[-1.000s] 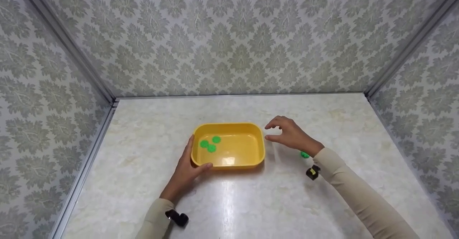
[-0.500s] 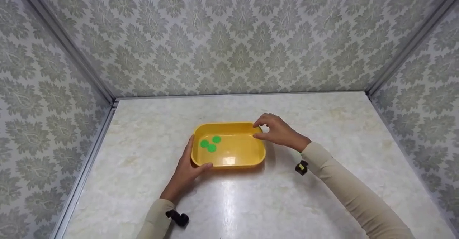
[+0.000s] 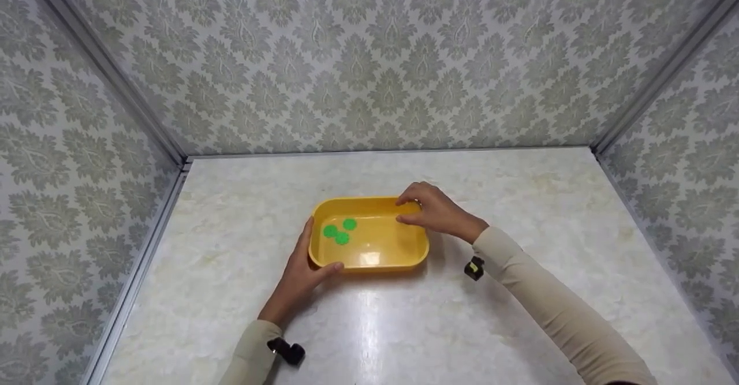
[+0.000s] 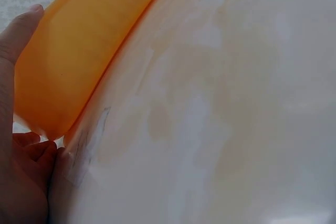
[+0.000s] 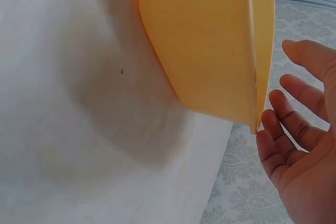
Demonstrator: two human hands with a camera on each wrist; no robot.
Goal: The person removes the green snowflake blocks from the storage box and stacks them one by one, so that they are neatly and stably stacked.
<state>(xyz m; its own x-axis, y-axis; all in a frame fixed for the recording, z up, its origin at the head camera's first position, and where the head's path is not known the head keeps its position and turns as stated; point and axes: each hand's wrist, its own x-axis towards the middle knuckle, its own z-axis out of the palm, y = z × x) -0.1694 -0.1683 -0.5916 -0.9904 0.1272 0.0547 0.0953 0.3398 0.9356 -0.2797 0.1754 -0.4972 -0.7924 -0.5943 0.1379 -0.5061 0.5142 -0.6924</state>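
A yellow rectangular plastic basin (image 3: 378, 238) with rounded corners stands on the table. Several small things lie toward its left end: three green round pieces with scalloped edges, one at the back (image 3: 349, 224), one at the left (image 3: 330, 231) and one in front (image 3: 342, 238). My left hand (image 3: 297, 272) holds the basin's left end, thumb along the front rim and fingers at the side. Over the right end hovers my right hand (image 3: 436, 209), thumb and forefinger apart. In the right wrist view nothing shows between its loosely bent fingers (image 5: 294, 124), which are close to the rim.
The pale marbled table (image 3: 231, 200) reaches back to patterned walls (image 3: 381, 62), with metal strips at the corners. A small black device (image 3: 287, 351) sits at the left wrist and another device (image 3: 474, 268) at the right. A tiny dark speck (image 5: 122, 71) marks the tabletop.
My right hand has moved left, from beside the basin to over its right end. A green piece seen earlier near the right sleeve is now out of sight. The left hand stays put.
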